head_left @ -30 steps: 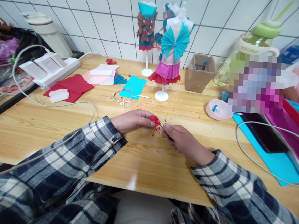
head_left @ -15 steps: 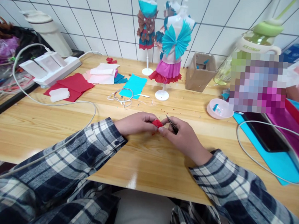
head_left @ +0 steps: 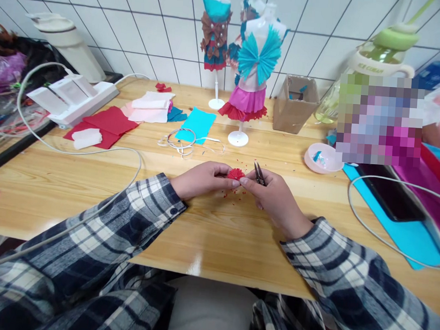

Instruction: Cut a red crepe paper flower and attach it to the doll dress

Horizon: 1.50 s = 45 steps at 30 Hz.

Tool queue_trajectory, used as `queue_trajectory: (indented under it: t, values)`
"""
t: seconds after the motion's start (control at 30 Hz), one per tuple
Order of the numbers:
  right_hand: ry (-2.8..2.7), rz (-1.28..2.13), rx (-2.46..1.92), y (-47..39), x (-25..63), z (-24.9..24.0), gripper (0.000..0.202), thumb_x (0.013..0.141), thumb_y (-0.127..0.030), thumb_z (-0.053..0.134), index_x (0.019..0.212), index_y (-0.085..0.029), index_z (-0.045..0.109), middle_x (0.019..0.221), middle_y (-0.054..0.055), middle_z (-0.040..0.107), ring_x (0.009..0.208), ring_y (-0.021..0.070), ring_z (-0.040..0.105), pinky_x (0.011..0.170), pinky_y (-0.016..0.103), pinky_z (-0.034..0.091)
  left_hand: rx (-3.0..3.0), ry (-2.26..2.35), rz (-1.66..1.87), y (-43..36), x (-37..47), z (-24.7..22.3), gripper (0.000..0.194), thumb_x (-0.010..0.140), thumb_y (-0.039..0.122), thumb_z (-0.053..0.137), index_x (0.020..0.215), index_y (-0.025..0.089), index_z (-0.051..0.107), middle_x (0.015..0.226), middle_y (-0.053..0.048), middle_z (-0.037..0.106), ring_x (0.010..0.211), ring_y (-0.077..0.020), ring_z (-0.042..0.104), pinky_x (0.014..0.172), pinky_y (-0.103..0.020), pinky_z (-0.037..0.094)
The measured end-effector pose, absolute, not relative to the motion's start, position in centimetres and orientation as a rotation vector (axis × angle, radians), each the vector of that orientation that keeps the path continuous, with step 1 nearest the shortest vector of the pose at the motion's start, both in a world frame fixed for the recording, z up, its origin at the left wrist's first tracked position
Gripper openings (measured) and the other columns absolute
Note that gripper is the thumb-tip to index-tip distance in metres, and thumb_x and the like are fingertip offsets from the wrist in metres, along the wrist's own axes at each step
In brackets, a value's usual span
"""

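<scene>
Small fringed red paper piece, above the wooden tabletop: pinched at its edges by left hand and right hand, presumably for steadying. Dark pointed metal snips: tucked in right hand, tips up, likely freeing its fingertips. Red scraps: beneath.

Behind both bare hands come long sleeves in navy, grey and white plaid, the cuff at the left wrist closed by a dark round button.
</scene>
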State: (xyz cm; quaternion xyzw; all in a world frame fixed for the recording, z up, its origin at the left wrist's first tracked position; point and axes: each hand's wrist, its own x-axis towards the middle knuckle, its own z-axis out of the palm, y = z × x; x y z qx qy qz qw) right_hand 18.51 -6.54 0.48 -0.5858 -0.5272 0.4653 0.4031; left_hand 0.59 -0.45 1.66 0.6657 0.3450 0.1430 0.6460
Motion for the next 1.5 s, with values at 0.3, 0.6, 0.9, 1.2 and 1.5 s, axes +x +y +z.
queue_trajectory:
  t: [0.3, 0.6, 0.9, 1.2, 1.5]
  values:
    - [-1.390, 1.255, -1.508, -6.4, 18.6, 0.5, 0.019, 0.073, -0.036, 0.063, 0.072, -0.018, 0.058, 0.052, -0.006, 0.045, 0.045, 0.0081, 0.037, 0.047, 0.024, 0.033, 1.510, 0.745, 0.265, 0.0, 0.2, 1.7, 0.016, 0.073, 0.027, 0.066, 0.082, 0.013, 0.067, 0.077, -0.001, 0.063, 0.075, -0.0145, 0.056, 0.077, -0.028, 0.043]
    - [-1.378, 1.352, -1.529, -6.4, 18.8, 0.7, 0.024, 0.078, -0.041, 0.057, 0.076, -0.017, 0.059, 0.049, -0.006, 0.040, 0.041, 0.0070, 0.034, 0.040, 0.021, 0.030, 1.464, 0.709, 0.231, 0.1, 0.0, 1.8, 0.013, 0.076, 0.024, 0.064, 0.083, 0.013, 0.068, 0.081, -0.002, 0.064, 0.078, -0.0146, 0.056, 0.080, -0.029, 0.042]
    - [-1.363, 1.354, -1.481, -6.4, 18.9, 0.5, 0.023, 0.075, -0.037, 0.062, 0.084, -0.016, 0.060, 0.053, -0.007, 0.043, 0.040, 0.0057, 0.035, 0.038, 0.019, 0.030, 1.257, 0.687, 0.282, 0.4, -0.4, 1.1, 0.015, 0.075, 0.022, 0.068, 0.086, 0.013, 0.069, 0.086, -0.003, 0.067, 0.079, -0.0131, 0.058, 0.079, -0.027, 0.042]
    - [-1.178, 1.480, -1.463, -6.6, 18.8, 1.2, 0.031, 0.089, -0.046, 0.040, 0.084, -0.019, 0.054, 0.051, -0.008, 0.032, 0.037, 0.0062, 0.029, 0.031, 0.018, 0.029, 1.193, 0.707, 0.345, 0.1, -0.2, 1.0, 0.016, 0.075, 0.023, 0.069, 0.087, 0.012, 0.068, 0.088, -0.004, 0.069, 0.080, -0.0151, 0.060, 0.081, -0.030, 0.044]
    - [-1.370, 1.610, -1.544, -7.1, 18.2, 1.1, 0.035, 0.094, -0.043, 0.029, 0.077, -0.019, 0.049, 0.046, -0.005, 0.046, 0.032, 0.0082, 0.041, 0.032, 0.018, 0.035, 1.187, 0.726, 0.477, 0.3, 0.0, 0.3, 0.018, 0.076, 0.027, 0.070, 0.087, 0.013, 0.067, 0.089, -0.003, 0.070, 0.080, -0.0133, 0.061, 0.082, -0.029, 0.044]
